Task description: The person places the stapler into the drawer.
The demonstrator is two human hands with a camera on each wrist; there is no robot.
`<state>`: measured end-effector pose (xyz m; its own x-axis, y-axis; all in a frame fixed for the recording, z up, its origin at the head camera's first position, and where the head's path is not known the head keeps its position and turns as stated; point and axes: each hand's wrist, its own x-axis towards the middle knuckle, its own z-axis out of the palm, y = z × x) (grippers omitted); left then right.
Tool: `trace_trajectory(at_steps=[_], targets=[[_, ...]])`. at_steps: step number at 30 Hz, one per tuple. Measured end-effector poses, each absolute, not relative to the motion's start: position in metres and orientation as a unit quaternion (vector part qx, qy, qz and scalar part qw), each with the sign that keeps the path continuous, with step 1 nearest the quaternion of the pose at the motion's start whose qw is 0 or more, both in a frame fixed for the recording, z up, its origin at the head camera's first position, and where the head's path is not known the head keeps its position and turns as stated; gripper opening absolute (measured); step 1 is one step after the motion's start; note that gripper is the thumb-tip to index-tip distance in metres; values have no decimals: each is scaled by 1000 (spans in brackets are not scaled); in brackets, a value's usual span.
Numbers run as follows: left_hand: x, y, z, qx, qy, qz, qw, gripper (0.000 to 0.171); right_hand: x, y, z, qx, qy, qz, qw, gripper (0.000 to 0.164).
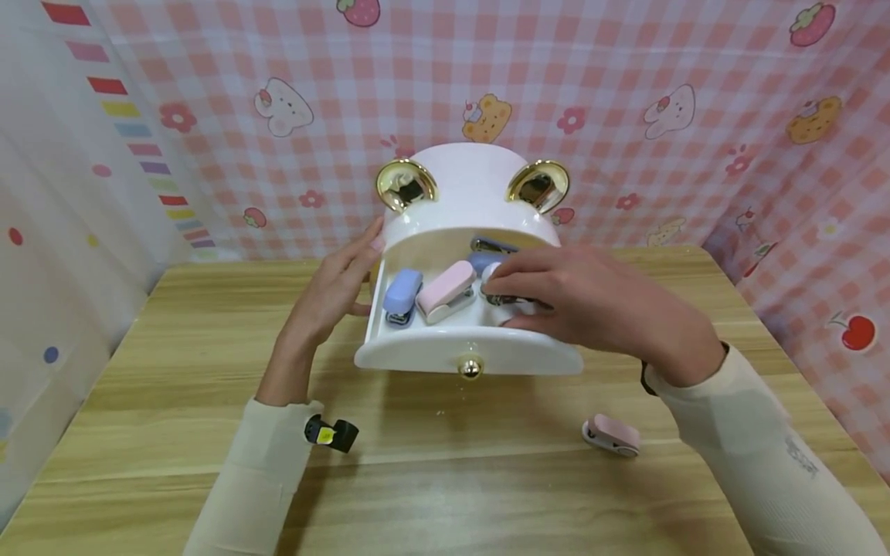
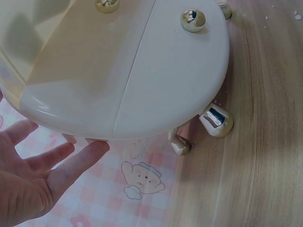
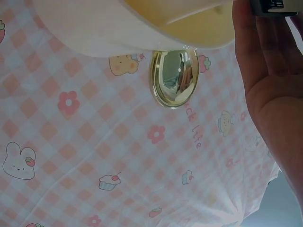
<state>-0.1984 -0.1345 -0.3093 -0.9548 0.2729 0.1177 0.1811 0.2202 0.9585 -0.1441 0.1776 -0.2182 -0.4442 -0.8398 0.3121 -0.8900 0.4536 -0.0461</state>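
A white box with gold ears [image 1: 473,185] stands on the table, its rounded drawer [image 1: 410,351] pulled out. My right hand [image 1: 591,297] reaches into the drawer and grips a small white stapler [image 1: 490,272], partly hidden by the fingers. Beside it lie a pink stapler [image 1: 445,287] and a blue stapler [image 1: 403,292]; another blue stapler [image 1: 480,260] sits farther back. At the box's left side is my left hand [image 1: 334,282], fingers extended against the wall. In the left wrist view, those fingertips [image 2: 102,145] meet the white shell's edge.
A pink stapler [image 1: 613,434] lies on the wooden table [image 1: 445,494], right of the box and nearer me. Gold feet [image 2: 218,120] hold the box up. Behind it hangs a pink checked cloth [image 1: 417,85].
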Motion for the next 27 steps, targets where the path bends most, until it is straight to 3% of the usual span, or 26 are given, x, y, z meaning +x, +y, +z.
trace_trajectory(at_steps=[27], targets=[[-200, -135, -311, 146, 777, 611, 37, 61, -162, 170, -243, 496, -857, 73, 121, 38]])
